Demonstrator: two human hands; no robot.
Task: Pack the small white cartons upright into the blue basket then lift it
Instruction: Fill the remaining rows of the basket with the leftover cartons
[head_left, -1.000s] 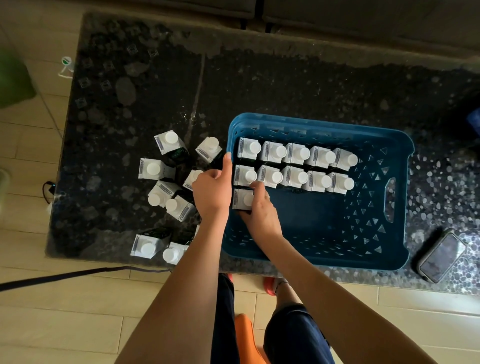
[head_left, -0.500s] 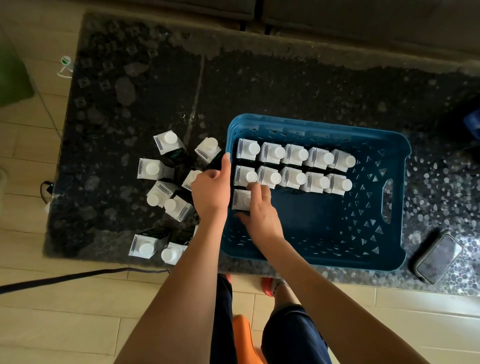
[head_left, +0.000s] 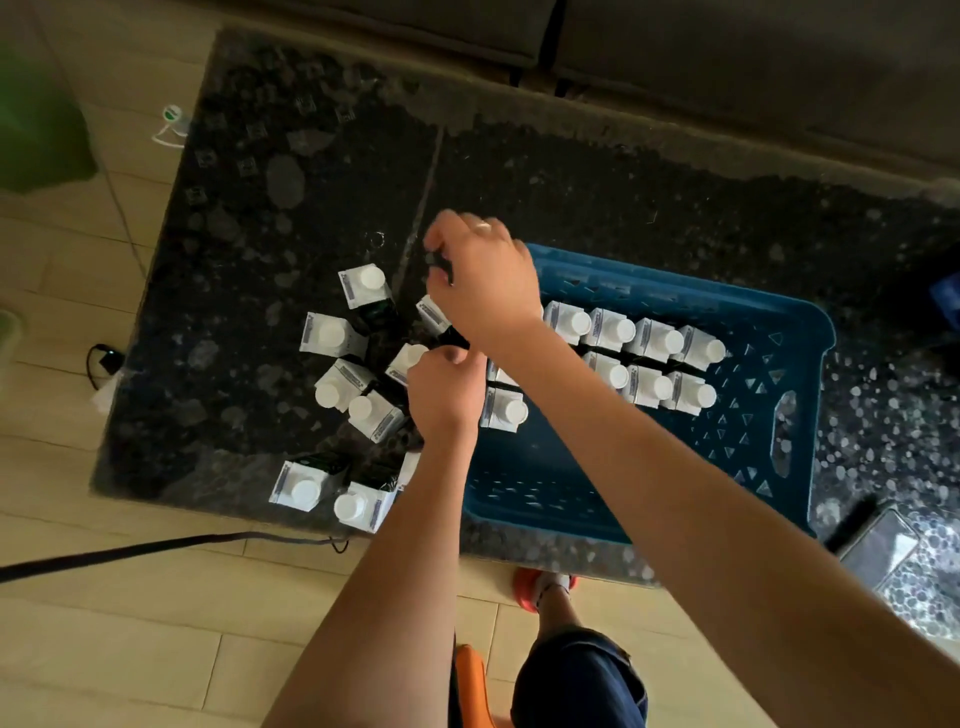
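Observation:
The blue basket (head_left: 675, 293) sits on the right half of the dark stone table (head_left: 623, 208). Small white cartons (head_left: 613, 330) stand upright in two back rows inside it, and one carton (head_left: 503, 410) starts a third row. Several loose cartons (head_left: 332, 335) stand on the table left of the basket. My right hand (head_left: 483, 280) has crossed out over the basket's left rim, its fingers curled around a loose carton (head_left: 432, 313). My left hand (head_left: 444, 389) is a closed fist at the basket's left rim, touching another carton (head_left: 409, 358); what it grips is hidden.
A phone (head_left: 878, 545) lies on the table's front right corner. A dark cable (head_left: 156, 545) runs across the tiled floor at the left. A sofa (head_left: 727, 52) borders the table's far side. My knees and an orange shoe (head_left: 545, 587) are below the front edge.
My right hand left the carton it set in the basket's third row and swung up and left, out over the loose cartons. My left hand's thumb folded into a fist.

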